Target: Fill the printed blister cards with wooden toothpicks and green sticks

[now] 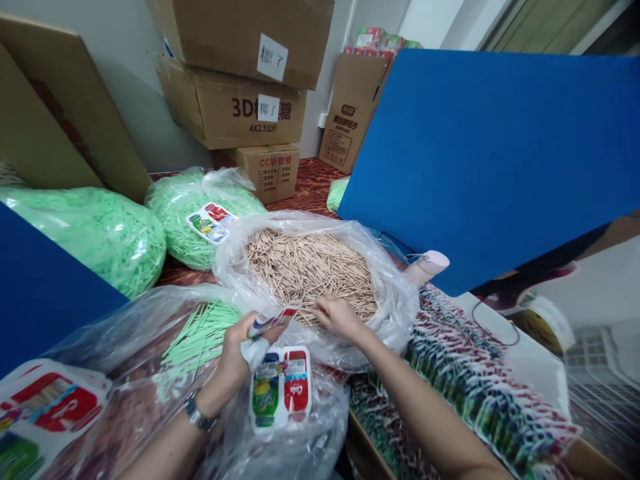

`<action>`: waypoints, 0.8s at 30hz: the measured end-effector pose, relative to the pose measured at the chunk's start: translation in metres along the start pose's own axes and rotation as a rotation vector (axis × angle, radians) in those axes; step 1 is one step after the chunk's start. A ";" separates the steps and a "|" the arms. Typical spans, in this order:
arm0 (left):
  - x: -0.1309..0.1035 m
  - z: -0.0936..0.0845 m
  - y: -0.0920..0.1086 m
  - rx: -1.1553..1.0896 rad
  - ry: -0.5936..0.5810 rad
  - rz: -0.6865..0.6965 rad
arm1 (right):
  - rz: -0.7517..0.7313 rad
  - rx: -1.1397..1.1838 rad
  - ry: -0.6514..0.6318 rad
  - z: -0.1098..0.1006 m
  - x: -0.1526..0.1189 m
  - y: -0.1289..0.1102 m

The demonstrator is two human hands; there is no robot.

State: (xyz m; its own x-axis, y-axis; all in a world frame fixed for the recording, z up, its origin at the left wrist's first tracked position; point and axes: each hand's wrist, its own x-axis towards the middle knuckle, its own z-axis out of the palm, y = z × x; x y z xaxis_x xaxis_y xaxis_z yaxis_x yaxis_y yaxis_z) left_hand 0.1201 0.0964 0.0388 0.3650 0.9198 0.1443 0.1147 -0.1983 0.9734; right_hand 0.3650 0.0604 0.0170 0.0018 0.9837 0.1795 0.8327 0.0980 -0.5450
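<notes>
My left hand [236, 353] is closed around a printed plastic pack [286, 315] seen nearly edge-on, with something white and crumpled against the palm. My right hand [341, 316] reaches over thin brown sticks [310, 267] piled in an open clear bag [395, 300]. Its fingers are curled together at the near side of the pile; what they hold, if anything, is hidden. Below my hands lies a flat pack [280, 388] with a red cola-bottle half and a green-yellow half, on clear plastic. Left of my left hand are loose pale green sticks [200, 337].
Bags of green sticks [100, 233] stand at left and behind. More printed packs [55, 407] lie at lower left. Rows of packs [480, 387] fill a carton at right. Blue panels [490, 160] flank both sides; cartons [250, 100] are stacked behind. A pinkish cylinder [427, 267] sits by the bag.
</notes>
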 end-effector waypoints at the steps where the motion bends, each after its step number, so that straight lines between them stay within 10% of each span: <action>1: -0.004 -0.002 0.000 0.025 -0.022 -0.021 | 0.013 -0.056 -0.020 0.009 -0.001 -0.003; 7: -0.023 -0.013 -0.003 0.085 -0.062 -0.036 | 0.140 -0.358 -0.211 0.039 0.007 -0.022; 14: -0.040 -0.028 -0.019 0.113 0.025 -0.042 | 0.165 -0.536 -0.381 -0.006 0.011 -0.023; 24: -0.051 -0.038 -0.018 0.155 -0.020 0.227 | -0.183 -0.638 -0.443 0.023 0.047 -0.023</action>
State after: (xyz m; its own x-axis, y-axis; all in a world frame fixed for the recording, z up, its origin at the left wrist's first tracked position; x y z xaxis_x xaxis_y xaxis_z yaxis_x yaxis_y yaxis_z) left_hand 0.0644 0.0660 0.0210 0.4152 0.8394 0.3508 0.1671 -0.4494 0.8776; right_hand 0.3328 0.1076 0.0188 -0.2744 0.9417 -0.1945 0.9550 0.2905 0.0594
